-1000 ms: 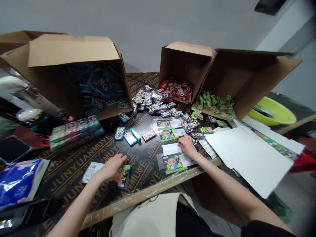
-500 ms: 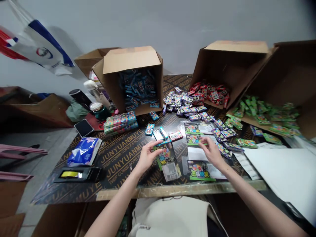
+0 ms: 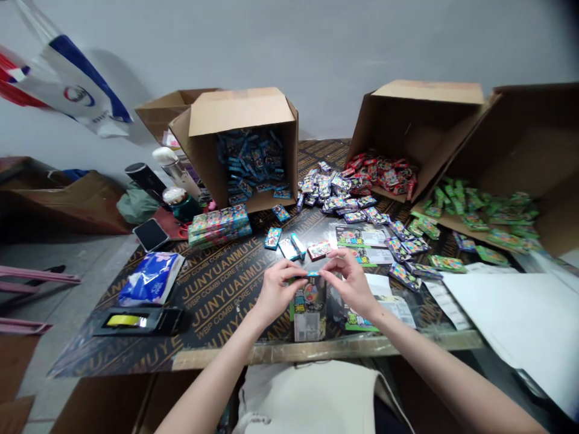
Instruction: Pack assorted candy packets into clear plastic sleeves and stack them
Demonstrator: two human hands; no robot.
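My left hand [image 3: 277, 290] pinches one end of a small blue box [image 3: 313, 273] between thumb and fingers. At the other end, my right hand [image 3: 351, 283] closes its thumb and fingertips on the same box. Below them lies a black and green printed pouch [image 3: 310, 326] with a clear lower part. More printed pouches [image 3: 377, 255] lie to the right, partly covered by my right hand. Just beyond my hands are two blue boxes [image 3: 272, 238], one standing blue box [image 3: 298, 246] and a red box [image 3: 319, 249].
Cartons hold blue packs [image 3: 256, 160], red packs [image 3: 386, 175] and green packs [image 3: 488, 208]. Purple packs [image 3: 335, 187] are heaped between them. At left are a stack of boxes [image 3: 219, 226], a tissue pack [image 3: 151, 278], a tape dispenser [image 3: 138, 321] and a phone [image 3: 151, 235].
My right hand has moved left from the pouches to the blue box. My left hand has shifted slightly right and down, still gripping the box.
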